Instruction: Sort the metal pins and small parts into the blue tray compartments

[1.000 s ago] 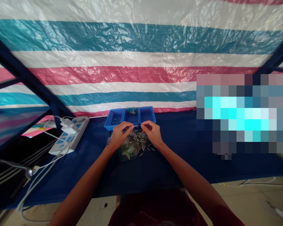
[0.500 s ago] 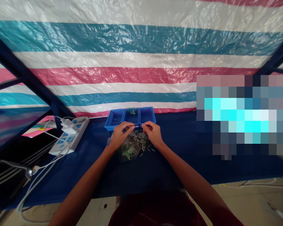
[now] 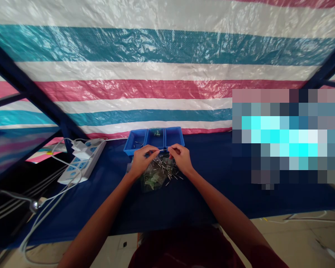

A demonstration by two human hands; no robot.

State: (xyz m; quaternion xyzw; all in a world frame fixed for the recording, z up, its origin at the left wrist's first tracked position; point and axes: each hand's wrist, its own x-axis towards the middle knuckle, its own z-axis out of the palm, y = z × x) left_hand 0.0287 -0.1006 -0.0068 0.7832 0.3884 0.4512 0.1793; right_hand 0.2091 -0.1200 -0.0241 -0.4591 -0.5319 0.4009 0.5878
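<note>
Over the tabletop (image 3: 217, 175), by the far blue trays (image 3: 173, 137) and the nearer pins (image 3: 169, 171), the left hand (image 3: 142, 159) and right hand (image 3: 182, 158) are pinching opposite ends of a thin rod (image 3: 163, 150), presumably bracing it between them.

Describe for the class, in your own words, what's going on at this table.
A person's left hand and right hand pinch a thin piece between them, in front of three blue bins. Loose metal pins lie scattered on the table nearer the person, by a clear plastic bag with greenish contents. A power strip sits off to the left.
</note>
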